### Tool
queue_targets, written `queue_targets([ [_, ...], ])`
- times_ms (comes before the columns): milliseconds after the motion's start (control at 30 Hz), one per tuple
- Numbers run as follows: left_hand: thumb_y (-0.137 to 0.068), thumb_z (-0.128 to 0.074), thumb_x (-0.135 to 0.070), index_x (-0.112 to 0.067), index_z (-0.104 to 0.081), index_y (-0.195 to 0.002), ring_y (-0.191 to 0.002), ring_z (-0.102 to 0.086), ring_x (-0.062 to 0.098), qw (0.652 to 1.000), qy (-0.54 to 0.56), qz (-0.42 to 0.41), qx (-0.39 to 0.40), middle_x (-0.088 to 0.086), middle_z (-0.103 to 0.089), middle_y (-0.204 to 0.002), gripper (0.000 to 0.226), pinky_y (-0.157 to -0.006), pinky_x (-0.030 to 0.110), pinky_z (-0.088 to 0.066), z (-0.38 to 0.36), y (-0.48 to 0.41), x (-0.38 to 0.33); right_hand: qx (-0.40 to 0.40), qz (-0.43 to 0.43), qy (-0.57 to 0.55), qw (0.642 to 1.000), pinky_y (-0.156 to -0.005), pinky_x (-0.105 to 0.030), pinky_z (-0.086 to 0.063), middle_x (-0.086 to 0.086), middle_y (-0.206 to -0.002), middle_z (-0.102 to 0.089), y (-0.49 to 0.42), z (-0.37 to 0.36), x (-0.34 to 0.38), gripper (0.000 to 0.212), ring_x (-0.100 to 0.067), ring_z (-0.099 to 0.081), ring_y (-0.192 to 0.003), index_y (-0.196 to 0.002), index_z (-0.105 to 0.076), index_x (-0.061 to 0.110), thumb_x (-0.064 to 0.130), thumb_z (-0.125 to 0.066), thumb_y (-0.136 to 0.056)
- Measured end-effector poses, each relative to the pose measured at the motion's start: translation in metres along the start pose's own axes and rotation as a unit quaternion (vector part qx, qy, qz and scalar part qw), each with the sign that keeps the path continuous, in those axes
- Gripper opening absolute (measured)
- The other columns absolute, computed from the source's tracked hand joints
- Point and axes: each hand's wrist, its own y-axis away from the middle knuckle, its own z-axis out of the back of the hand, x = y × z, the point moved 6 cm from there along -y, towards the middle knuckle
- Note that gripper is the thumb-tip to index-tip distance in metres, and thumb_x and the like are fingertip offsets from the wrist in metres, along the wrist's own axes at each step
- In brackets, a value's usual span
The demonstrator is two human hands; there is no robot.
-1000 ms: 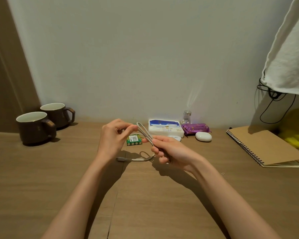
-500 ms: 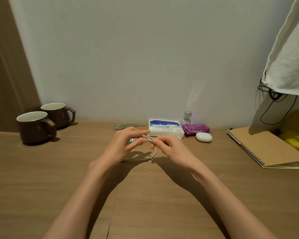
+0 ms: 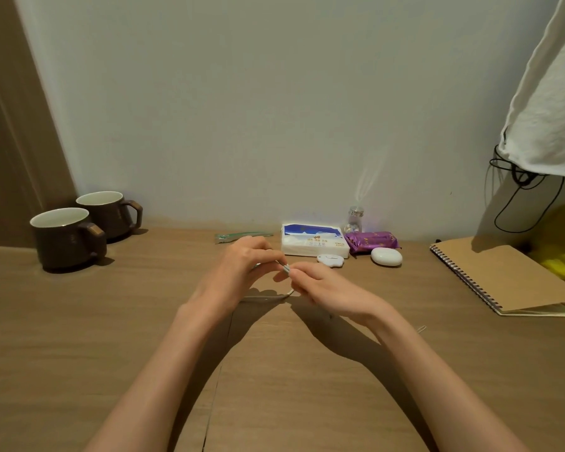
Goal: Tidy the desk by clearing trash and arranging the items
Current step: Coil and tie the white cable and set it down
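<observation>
We are noting the left hand (image 3: pixel 242 272) and the right hand (image 3: pixel 327 288) meeting above mid-table, each pinching the folded grey cable (image 3: pixel 286 268), its slack trailing onto the table (image 3: pixel 79 321). A tissue pack (image 3: pixel 310 244) is sitting at 1 o'clock from the hands, two mugs (image 3: pixel 67 239) at 10 o'clock, a notebook (image 3: pixel 503 275) at 3 o'clock.

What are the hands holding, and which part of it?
A thin pale cable. The left hand and the right hand both pinch its upper part with their fingers; the rest trails down to the desk.
</observation>
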Motion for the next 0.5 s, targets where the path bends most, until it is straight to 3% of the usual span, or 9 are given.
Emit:
queue_targets([
  [100, -0.084, -0.065, -0.025, -0.023, -0.074, -0.099, -0.075, -0.055, 0.011, 0.999, 0.024, 0.021, -0.002, -0.007, -0.062, -0.081, 0.017, -0.063, 0.031, -0.046, 0.002, 0.000, -0.001, -0.029, 0.012, 0.001, 1.000, -0.067, -0.024, -0.034, 0.000, -0.079, -0.048, 0.001, 0.007, 0.000, 0.035, -0.010, -0.041, -0.073, -0.099, -0.069, 0.018, 0.032, -0.037, -0.103],
  [200, -0.086, -0.064, -0.024, -0.025, -0.065, -0.117, -0.068, -0.054, -0.006, 0.990, 0.108, 0.084, -0.028, -0.014, -0.062, -0.078, 0.032, -0.064, 0.012, -0.038, 0.010, -0.001, -0.005, -0.080, 0.025, -0.037, 0.996, -0.056, -0.019, -0.029, 0.008, -0.065, -0.040, 0.001, 0.018, -0.002, 0.032, -0.005, -0.035, -0.058, -0.092, -0.071, 0.019, 0.032, -0.043, -0.101],
  [267, -0.089, -0.060, -0.021, -0.029, -0.054, -0.126, -0.057, -0.052, -0.008, 0.970, 0.177, 0.157, -0.056, -0.013, -0.065, -0.076, 0.038, -0.057, 0.008, -0.038, 0.016, -0.001, 0.000, -0.144, 0.025, -0.096, 0.985, -0.053, -0.015, -0.029, 0.009, -0.063, -0.041, 0.002, 0.031, -0.005, 0.029, 0.000, -0.035, -0.053, -0.090, -0.071, 0.016, 0.028, -0.047, -0.100],
  [367, -0.092, -0.058, -0.019, -0.028, -0.063, -0.113, -0.062, -0.059, -0.002, 0.943, 0.223, 0.226, -0.104, -0.008, -0.072, -0.078, 0.024, -0.062, 0.015, -0.046, 0.023, 0.001, 0.010, -0.196, 0.030, -0.183, 0.963, -0.052, -0.018, -0.028, 0.004, -0.061, -0.043, 0.003, 0.046, -0.009, 0.027, -0.005, -0.035, -0.053, -0.088, -0.071, 0.014, 0.024, -0.048, -0.100],
  [500, -0.084, -0.068, -0.022, -0.022, -0.075, -0.096, -0.082, -0.070, 0.009, 0.913, 0.274, 0.285, -0.102, -0.008, -0.075, -0.083, 0.013, -0.078, 0.028, -0.058, 0.021, 0.005, 0.014, -0.189, 0.036, -0.213, 0.958, -0.053, -0.018, -0.032, 0.004, -0.066, -0.056, 0.002, 0.044, -0.008, 0.025, -0.008, -0.039, -0.054, -0.094, -0.073, 0.012, 0.023, -0.051, -0.098],
])
